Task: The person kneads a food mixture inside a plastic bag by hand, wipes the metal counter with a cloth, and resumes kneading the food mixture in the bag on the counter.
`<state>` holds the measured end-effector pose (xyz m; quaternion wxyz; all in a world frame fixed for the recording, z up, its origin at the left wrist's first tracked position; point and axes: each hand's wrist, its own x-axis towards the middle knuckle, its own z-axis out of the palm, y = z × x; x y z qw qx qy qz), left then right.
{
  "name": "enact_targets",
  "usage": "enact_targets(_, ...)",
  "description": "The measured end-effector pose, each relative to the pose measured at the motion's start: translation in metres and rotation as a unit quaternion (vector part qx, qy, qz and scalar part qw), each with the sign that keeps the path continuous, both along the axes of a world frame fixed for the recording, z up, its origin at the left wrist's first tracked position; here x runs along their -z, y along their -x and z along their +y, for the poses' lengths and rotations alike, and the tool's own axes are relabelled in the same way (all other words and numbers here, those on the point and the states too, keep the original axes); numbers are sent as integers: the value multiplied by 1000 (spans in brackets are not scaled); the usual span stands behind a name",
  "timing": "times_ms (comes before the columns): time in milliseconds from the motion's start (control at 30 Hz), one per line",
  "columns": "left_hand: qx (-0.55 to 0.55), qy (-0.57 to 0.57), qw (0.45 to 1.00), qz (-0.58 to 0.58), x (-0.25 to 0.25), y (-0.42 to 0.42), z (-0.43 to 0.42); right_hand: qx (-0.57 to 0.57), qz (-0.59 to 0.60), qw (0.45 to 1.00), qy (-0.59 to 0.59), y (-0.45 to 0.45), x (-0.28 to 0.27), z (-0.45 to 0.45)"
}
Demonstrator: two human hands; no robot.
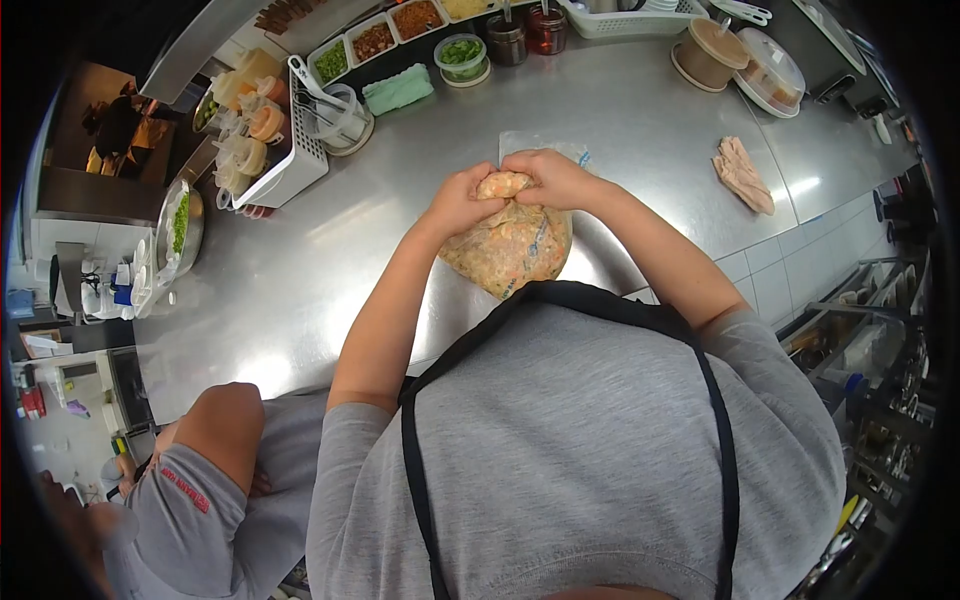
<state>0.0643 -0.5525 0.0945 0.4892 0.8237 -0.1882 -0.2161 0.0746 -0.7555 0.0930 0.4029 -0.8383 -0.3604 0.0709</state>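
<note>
A clear plastic bag (515, 248) filled with a pale, chunky food mixture with orange and green bits rests on the steel counter, close in front of my apron. My left hand (464, 203) is closed around the left side of the bag's upper part. From the right, my right hand (549, 180) grips the same part, thumb toward the other thumb. Between the two hands a lump of the mixture (504, 185) bulges up. The bag's flat, loose end (545, 147) spreads on the counter beyond my fingers.
A white basket of sauce bottles (290, 165) stands at the left, near a tub of utensils (340, 120). Along the back are a green cloth (398, 90) and a tub of green leaves (461, 58). A crumpled beige cloth (742, 175) lies right. Another person (215, 480) stands at my left.
</note>
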Motion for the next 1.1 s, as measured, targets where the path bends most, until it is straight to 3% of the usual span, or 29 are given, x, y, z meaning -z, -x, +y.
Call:
enact_targets(100,-1,45,999,22,-1,2,-2,-13,-8,1000,10,1,-3,2)
enact_targets(167,-12,23,999,-32,2,2,-2,-15,-21,1000,7,3,-9,3)
enact_targets(233,-22,-8,998,-52,-2,7,-2,12,-68,984,162,7,-19,0)
enact_targets(267,-33,-40,996,-71,-6,11,-2,15,-68,984,161,9,-27,-5)
enact_targets(333,-44,0,997,-64,1,16,3,81,-258,959,87,15,-40,-23)
enact_targets(367,-58,42,996,-56,2,17,5,84,-258,959,86,15,-41,-37)
enact_targets(433,-65,74,995,-26,3,20,9,234,-140,962,7,12,-37,-67)
enact_targets(467,-75,108,991,5,3,23,12,234,-138,962,5,16,-35,-76)
enact_targets(500,-74,106,992,5,1,21,16,250,154,956,-2,20,-33,-85)
enact_targets(533,-41,79,996,12,-2,18,20,245,434,867,-9,22,-32,-88)
enact_targets(600,-7,54,998,22,-11,11,23,268,409,871,-52,29,-9,-72)
enact_targets(667,35,38,981,186,-22,0,20,278,219,934,-53,21,4,-53)
enact_targets(700,22,62,979,195,-21,-5,16,264,192,930,-170,13,12,-44)
enact_targets(733,21,60,979,192,-26,-4,9,263,189,930,-172,11,-2,-34)
enact_targets(800,-136,34,978,154,-40,-2,-5,238,174,922,-252,8,-47,-16)
enact_targets(833,-138,32,978,152,-42,-4,-3,236,174,922,-254,7,-59,-10)
enact_targets(900,-199,149,966,76,-48,-13,2,164,102,939,-285,4,-82,-2)
enact_targets(1000,-215,248,944,-14,-82,-22,30,146,62,935,-317,12,-135,-5)
enact_targets(1100,-223,316,922,-30,-111,-15,60,139,9,936,-325,26,-162,-11)
